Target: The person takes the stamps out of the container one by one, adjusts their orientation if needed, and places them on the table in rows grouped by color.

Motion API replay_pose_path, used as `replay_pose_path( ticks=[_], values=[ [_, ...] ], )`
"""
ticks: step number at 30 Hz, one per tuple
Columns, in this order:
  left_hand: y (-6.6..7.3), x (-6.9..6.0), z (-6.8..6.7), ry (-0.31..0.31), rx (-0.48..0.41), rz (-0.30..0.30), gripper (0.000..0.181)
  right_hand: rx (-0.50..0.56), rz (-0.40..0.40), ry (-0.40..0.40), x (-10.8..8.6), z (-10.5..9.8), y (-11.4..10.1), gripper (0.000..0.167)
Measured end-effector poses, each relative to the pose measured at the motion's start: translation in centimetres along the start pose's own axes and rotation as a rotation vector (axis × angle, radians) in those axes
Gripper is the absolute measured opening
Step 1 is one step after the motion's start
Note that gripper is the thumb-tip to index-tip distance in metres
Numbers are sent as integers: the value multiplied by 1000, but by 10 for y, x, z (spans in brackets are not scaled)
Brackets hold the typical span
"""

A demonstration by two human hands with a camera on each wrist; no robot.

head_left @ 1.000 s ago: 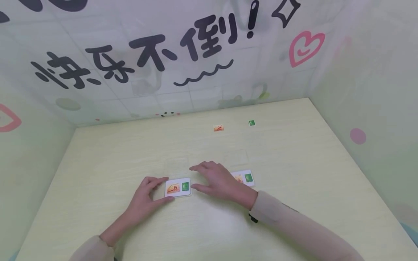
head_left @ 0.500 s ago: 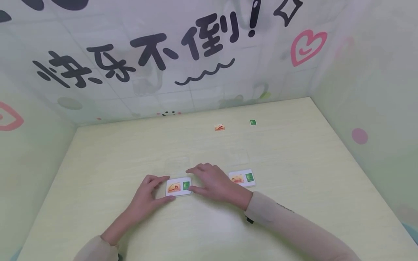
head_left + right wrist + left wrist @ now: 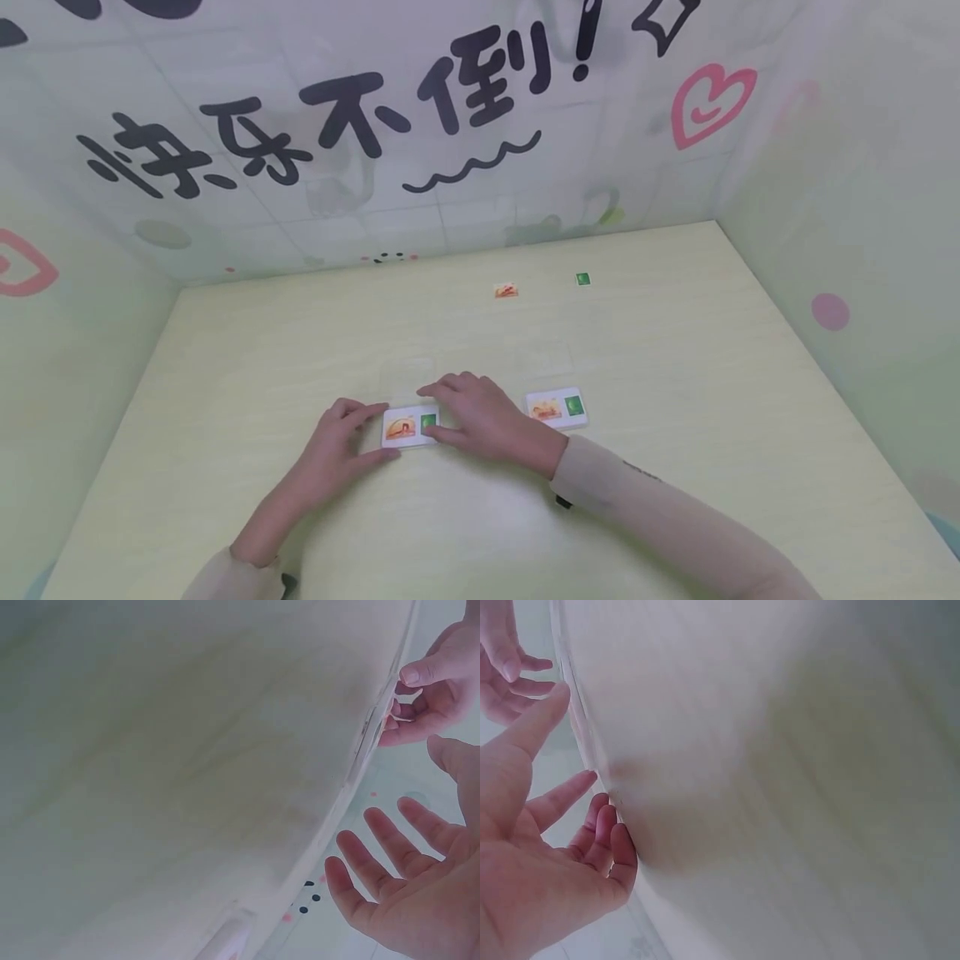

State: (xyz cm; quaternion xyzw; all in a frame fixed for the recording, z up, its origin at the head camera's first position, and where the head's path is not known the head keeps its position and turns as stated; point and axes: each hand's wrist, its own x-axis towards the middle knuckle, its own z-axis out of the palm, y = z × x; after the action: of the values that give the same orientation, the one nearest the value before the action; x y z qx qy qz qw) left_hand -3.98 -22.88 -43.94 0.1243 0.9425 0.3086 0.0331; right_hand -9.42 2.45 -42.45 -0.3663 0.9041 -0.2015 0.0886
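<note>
A white card [image 3: 400, 442] with an orange picture and a green stamp-like picture lies on the table. My left hand [image 3: 326, 456] holds its left end, index finger at the top corner and thumb at the bottom one. From the right, my right hand [image 3: 483, 417] reaches over the card's right end, fingers extended and parted; its thumb covers part of the green picture. Whether that thumb touches the card, I cannot tell. In the right wrist view, my right hand [image 3: 427, 892] has spread fingers, and my left hand [image 3: 442, 682] is beyond it.
A second similar card [image 3: 555, 422] lies right of my right hand. Farther back are a small orange picture piece [image 3: 506, 290] and a small green one [image 3: 583, 279]. Faint clear rectangles [image 3: 543, 358] show behind the cards. Walls border the table [image 3: 300, 333] at the back and sides.
My right hand has moved left, from beside the held card to over its right end, uncovering more of the second card. My left hand has stayed at the card's left end.
</note>
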Motion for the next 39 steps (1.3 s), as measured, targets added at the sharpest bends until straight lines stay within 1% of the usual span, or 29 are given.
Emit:
replay_pose_path(
  ticks=[7,14,20,23,27,32,39],
  values=[
    [4,2,-3,-3,13,-5,63,5,13,-32,4,1,-2,51],
    [3,3,-2,3,25,4,61,40,4,-13,9,8,-4,48],
    [1,3,-2,6,21,8,60,46,1,-5,13,13,-7,45],
    [1,3,-1,5,21,5,60,55,18,-8,14,14,-8,45],
    [2,2,-1,1,21,-5,60,94,48,-9,15,15,-9,45],
    [3,2,-1,-3,19,-12,61,129,84,7,17,18,-11,42],
    [1,1,-1,3,12,-16,60,111,119,12,20,20,-13,40]
  ],
)
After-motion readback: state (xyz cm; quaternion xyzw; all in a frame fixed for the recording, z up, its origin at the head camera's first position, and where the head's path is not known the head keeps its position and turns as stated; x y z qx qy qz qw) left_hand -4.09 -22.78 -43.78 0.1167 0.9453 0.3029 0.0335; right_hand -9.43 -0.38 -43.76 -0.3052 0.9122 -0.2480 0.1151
